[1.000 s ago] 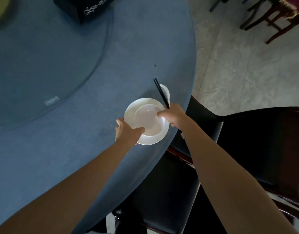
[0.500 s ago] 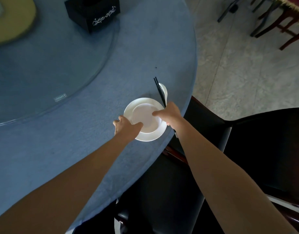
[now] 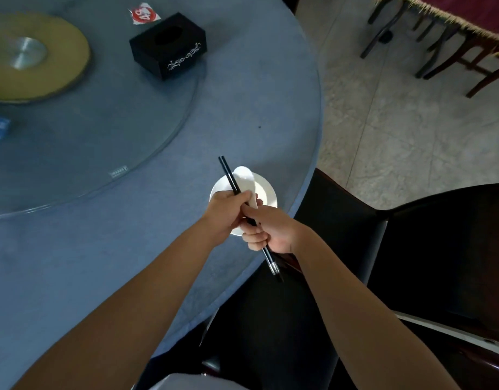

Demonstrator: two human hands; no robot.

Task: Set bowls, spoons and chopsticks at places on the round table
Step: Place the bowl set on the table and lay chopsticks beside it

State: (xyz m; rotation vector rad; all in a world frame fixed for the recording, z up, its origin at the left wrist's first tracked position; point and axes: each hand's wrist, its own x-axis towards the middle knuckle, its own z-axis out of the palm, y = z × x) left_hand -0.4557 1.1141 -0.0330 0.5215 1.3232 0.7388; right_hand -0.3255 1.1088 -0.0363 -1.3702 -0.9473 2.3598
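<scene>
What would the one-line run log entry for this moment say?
left hand: shut on chopsticks and spoon | right hand: shut on chopsticks' lower end | held over white dish at round table edge

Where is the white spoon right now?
In the head view the white spoon is held in the left hand together with the black chopsticks, above the white plate near the table's right edge.

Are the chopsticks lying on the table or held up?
Held up: both hands, left hand and right hand, grip the chopsticks above the white dish.
</scene>
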